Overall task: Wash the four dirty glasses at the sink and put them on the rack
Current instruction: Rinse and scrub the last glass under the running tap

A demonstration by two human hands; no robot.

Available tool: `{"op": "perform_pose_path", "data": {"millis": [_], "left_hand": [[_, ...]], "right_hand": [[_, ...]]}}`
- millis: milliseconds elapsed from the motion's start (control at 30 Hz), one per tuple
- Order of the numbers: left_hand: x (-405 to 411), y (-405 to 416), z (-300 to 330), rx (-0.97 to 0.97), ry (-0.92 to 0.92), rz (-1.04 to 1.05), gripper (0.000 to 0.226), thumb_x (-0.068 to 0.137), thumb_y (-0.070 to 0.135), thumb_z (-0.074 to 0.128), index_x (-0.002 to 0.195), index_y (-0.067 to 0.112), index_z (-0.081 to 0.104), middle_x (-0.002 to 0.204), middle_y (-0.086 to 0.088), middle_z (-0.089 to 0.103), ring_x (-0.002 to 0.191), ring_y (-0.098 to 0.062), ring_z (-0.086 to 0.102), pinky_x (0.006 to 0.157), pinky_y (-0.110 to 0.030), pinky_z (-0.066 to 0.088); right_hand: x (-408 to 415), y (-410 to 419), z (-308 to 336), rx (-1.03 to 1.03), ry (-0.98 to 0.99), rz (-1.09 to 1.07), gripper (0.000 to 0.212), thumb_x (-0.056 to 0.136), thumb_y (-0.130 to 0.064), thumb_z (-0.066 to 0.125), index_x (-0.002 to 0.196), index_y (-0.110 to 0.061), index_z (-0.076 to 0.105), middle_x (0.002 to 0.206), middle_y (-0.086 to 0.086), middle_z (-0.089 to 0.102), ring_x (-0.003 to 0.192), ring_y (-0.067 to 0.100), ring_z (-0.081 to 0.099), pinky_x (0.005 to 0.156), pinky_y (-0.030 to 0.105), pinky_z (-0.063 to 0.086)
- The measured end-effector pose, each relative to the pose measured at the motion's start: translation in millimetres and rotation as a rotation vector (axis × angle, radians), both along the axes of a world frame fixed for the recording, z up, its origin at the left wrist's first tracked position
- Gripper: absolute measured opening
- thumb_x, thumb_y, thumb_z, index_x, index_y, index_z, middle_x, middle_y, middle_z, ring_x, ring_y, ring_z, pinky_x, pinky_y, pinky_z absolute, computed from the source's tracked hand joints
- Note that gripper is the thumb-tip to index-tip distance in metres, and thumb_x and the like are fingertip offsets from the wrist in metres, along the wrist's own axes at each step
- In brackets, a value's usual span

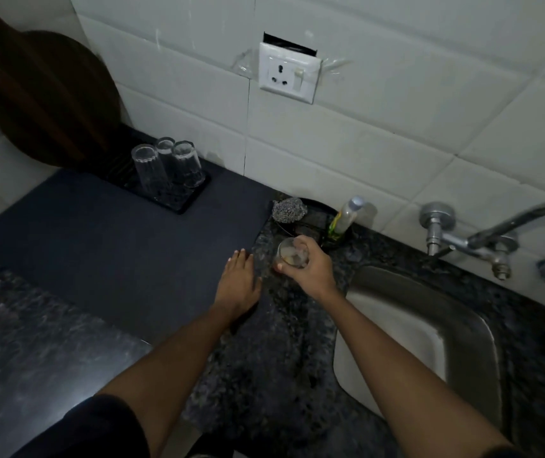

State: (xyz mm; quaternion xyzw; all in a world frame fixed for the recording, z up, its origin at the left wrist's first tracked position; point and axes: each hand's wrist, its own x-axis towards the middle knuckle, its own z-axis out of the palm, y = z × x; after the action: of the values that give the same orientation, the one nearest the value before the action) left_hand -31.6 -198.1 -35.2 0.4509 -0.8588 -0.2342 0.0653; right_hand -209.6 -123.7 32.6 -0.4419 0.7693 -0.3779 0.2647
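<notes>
My right hand (310, 267) is wrapped around a dirty glass (291, 254) with whitish residue inside, on the speckled granite counter left of the sink (456, 328). Flat on the dark mat, my left hand (238, 281) rests with fingers together and holds nothing. Three clear glasses (165, 166) stand upside down on a black rack tray (182, 201) at the back left, near the wall.
A steel scrubber (289, 209) and a dish soap bottle (345, 216) sit behind the glass by the wall. The metal tap (509, 239) curves over the sink at right. A dark wooden board (50, 97) leans on the wall at far left. A wall socket (288, 72) is above.
</notes>
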Motion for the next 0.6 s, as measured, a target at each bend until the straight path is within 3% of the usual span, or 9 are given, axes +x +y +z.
{"op": "perform_pose_path", "data": {"millis": [67,167,400,500,600], "left_hand": [[-8.9,8.9,9.7,-0.006,0.057,-0.01,0.066,0.098,0.032,0.053,0.154,0.002,0.036,0.162,-0.022,0.031,0.151,-0.037,0.027,0.126,-0.043,0.019],[-37.3,29.0,25.4,-0.024,0.134,-0.058,0.065,0.094,0.03,0.059,0.15,0.002,0.042,0.156,-0.022,0.041,0.145,-0.036,0.037,0.121,-0.043,0.031],[-160.6,102.1,81.6,-0.021,0.293,-0.259,0.06,0.094,0.024,0.062,0.147,0.002,0.046,0.147,-0.018,0.05,0.137,-0.032,0.047,0.112,-0.037,0.04],[-213.2,133.0,97.1,0.006,0.306,-0.347,0.06,0.094,0.021,0.061,0.148,0.0,0.043,0.147,-0.019,0.051,0.137,-0.034,0.048,0.112,-0.037,0.038],[-259.6,152.1,116.6,0.072,0.365,-0.304,0.057,0.097,0.021,0.06,0.148,0.0,0.042,0.144,-0.021,0.054,0.132,-0.036,0.052,0.107,-0.041,0.043]], "right_hand": [[-8.4,19.8,5.7,-0.047,-0.005,-0.06,0.072,0.075,-0.026,0.094,0.137,-0.013,0.06,0.128,-0.004,0.067,0.118,0.007,0.062,0.093,0.02,0.053],[-33.1,60.6,19.0,-0.111,-0.016,-0.16,0.065,0.073,-0.025,0.095,0.13,-0.017,0.065,0.119,-0.006,0.069,0.111,0.009,0.066,0.081,0.007,0.048],[-112.8,166.4,64.6,-0.233,-0.047,-0.427,0.065,0.072,-0.022,0.096,0.129,-0.012,0.066,0.115,-0.003,0.07,0.104,0.011,0.065,0.077,0.001,0.045],[-143.7,202.3,79.7,-0.279,0.01,-0.483,0.049,0.07,-0.026,0.096,0.111,-0.026,0.068,0.104,-0.011,0.072,0.094,0.002,0.066,0.077,0.009,0.047],[-171.0,228.5,88.8,-0.302,0.065,-0.518,0.046,0.067,-0.027,0.097,0.099,-0.032,0.065,0.094,-0.017,0.069,0.086,-0.007,0.063,0.073,0.006,0.044]]}}
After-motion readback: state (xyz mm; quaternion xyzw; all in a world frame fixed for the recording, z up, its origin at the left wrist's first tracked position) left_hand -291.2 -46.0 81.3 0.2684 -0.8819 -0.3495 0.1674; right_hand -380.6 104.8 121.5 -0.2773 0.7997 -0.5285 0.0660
